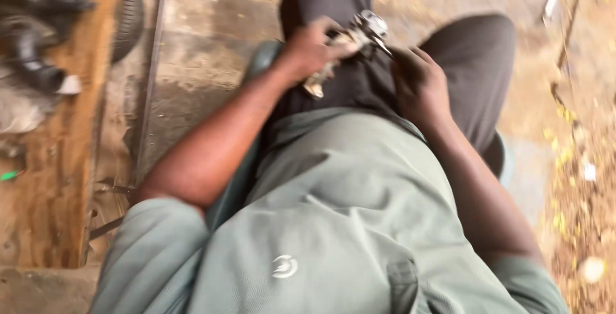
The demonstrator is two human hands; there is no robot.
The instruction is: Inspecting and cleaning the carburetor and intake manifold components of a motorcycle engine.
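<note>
Head view, looking down the seated person's torso to the lap. The left hand (311,48) is closed around a small metal part (359,35) — a greyish, irregular casting with a bright rounded end — fingers curled over its lower portion, so that the bright end projects up and to the right, exposed for work. The part sits above the dark trousers (471,64), between the knees and close to the body, a position that steadies it and keeps it under the eyes. The right hand (417,86) meets the part from the other side; its fingers are bent inward and seem to pinch a thin dark tool or rod (384,46) whose tip touches the part, though motion blur prevents a firm reading of that grip. Both forearms angle inward over the grey-green shirt (346,224). At far left, dark rubber hoses and parts (32,38) lie on a wooden board (54,179), well apart from the hands. Leaf litter (577,179) covers the ground at right.
</note>
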